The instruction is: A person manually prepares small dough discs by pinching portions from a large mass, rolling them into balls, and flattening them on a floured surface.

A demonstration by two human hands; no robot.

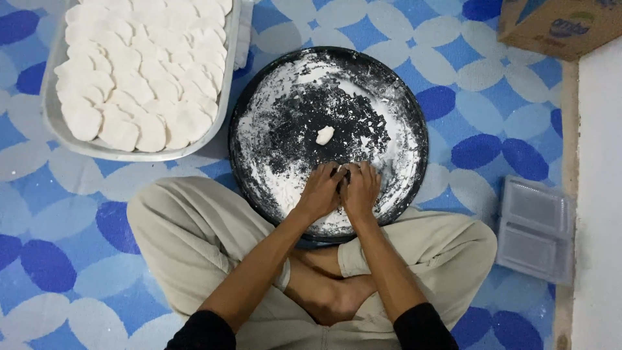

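Seated cross-legged on patterned floor mat [78, 194]. Round black tray [414, 129], floured, just ahead of the knees. Left hand [322, 191] and right hand [360, 189] side by side at tray's near edge, touching each other, fingers [337, 174] curled inward and pressed together around something small; what is pinched between them cannot be made out. Small dough lump [324, 135] alone near tray's centre, straight ahead of the fingers toward the far rim, apart from them, slightly nearer the left hand. Lump roughly oval, long axis tilted toward far right. Metal tray [52, 110] of flat white dough discs [139, 71] at mat's far left corner.
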